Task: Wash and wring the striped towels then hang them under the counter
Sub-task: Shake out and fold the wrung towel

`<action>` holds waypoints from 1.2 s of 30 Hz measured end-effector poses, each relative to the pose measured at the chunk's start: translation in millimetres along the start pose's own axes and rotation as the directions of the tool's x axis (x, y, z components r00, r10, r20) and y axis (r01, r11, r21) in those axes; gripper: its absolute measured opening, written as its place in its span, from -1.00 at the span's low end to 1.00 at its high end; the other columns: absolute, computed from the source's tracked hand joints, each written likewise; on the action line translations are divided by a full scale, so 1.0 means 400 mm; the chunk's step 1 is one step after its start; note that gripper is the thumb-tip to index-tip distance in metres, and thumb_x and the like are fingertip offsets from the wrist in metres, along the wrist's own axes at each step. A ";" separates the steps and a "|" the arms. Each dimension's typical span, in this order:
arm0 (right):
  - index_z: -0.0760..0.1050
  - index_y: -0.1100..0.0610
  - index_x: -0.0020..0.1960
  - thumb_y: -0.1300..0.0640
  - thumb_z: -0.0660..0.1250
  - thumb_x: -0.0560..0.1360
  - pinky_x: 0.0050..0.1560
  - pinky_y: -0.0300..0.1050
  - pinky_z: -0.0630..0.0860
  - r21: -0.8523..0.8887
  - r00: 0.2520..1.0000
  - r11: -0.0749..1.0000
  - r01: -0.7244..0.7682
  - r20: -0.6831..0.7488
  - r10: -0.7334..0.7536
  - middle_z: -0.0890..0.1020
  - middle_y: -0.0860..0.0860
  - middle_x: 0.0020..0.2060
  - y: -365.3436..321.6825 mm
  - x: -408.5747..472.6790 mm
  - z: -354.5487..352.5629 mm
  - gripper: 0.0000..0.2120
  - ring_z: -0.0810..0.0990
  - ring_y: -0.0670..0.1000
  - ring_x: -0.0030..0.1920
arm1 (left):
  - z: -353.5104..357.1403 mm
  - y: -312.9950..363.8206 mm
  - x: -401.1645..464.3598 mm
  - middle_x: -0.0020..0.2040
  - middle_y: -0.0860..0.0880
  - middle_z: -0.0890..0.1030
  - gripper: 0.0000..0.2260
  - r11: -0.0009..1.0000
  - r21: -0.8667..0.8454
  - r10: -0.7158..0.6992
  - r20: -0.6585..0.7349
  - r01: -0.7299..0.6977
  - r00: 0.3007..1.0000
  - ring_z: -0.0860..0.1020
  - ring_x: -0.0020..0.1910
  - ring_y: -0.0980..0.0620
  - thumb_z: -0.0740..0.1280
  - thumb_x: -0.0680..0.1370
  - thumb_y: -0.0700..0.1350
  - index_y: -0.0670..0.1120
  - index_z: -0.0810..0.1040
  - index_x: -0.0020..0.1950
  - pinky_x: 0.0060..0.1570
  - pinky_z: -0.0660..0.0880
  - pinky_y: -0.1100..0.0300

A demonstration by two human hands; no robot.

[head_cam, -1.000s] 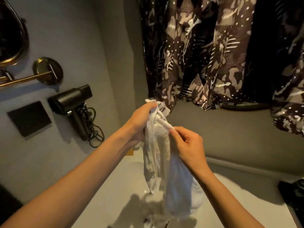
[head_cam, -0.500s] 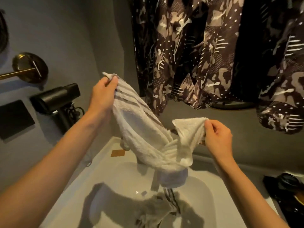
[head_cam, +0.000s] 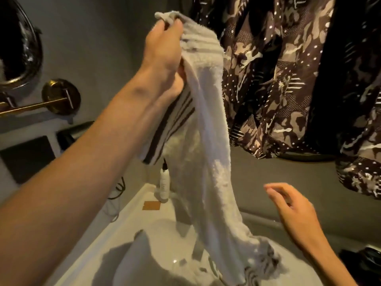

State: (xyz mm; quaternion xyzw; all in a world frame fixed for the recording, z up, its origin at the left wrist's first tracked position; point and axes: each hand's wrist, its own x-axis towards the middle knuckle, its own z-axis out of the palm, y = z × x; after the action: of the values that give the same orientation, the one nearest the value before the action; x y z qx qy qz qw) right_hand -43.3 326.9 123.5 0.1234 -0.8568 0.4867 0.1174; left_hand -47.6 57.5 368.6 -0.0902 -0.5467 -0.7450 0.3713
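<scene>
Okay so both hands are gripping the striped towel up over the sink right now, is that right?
Not quite. Only the left hand grips the striped towel, holding it up over the sink. The right hand is open and off the towel, as the head view shows.

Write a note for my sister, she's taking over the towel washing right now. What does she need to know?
Left hand: raised high, gripping the top edge of the striped towel.
Right hand: open, empty, beside the towel, not touching it.
The towel hangs straight down; its bottom end lies in the white sink.
Done: towel lifted out of the sink. Whether it is washed or wrung, I cannot tell.
Left: wring it, hang it under the counter.
</scene>
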 end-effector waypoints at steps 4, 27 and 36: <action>0.57 -0.13 0.09 -0.24 0.48 0.43 -0.02 -0.23 0.56 0.284 0.943 0.925 0.253 0.139 -0.301 0.71 -0.16 -0.03 -0.190 -0.006 0.104 -0.68 0.65 -0.23 -0.01 | 0.112 0.029 -0.014 -0.11 -0.20 0.52 -0.83 0.995 0.025 -0.102 0.052 0.100 0.993 0.53 -0.05 -0.12 0.17 0.69 -0.30 -0.20 0.47 -0.07 0.04 0.55 -0.07; 0.73 -0.01 -0.20 -0.14 0.47 0.45 -0.22 -0.21 0.65 0.776 0.979 0.607 -0.169 0.205 0.010 0.77 -0.06 -0.26 -0.330 -0.051 0.310 -0.78 0.76 -0.07 -0.20 | -0.505 -0.521 -0.631 0.04 -0.18 0.73 -0.58 0.201 -0.177 -0.943 0.233 0.963 0.240 0.67 0.06 -0.16 0.45 0.51 0.18 -0.12 0.71 0.17 0.23 0.56 -0.05; 0.32 0.07 -0.53 -0.47 0.20 0.39 -0.45 -0.31 0.29 0.199 0.998 0.978 0.063 -0.002 -0.064 0.28 -0.11 -0.59 -0.338 0.007 0.171 -0.35 0.29 -0.14 -0.51 | -0.470 -0.533 -0.647 0.30 0.13 0.65 -0.58 0.494 0.340 -0.862 0.311 0.800 0.401 0.62 0.21 0.19 0.20 0.62 0.30 0.15 0.53 0.39 0.42 0.43 0.01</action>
State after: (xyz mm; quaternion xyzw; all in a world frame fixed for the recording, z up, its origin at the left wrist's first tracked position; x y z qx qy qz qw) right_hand -7.5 200.7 199.2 0.1630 -0.7998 0.5655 0.1179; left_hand 47.5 36.4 -3.3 0.0532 -0.6359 -0.7487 -0.1795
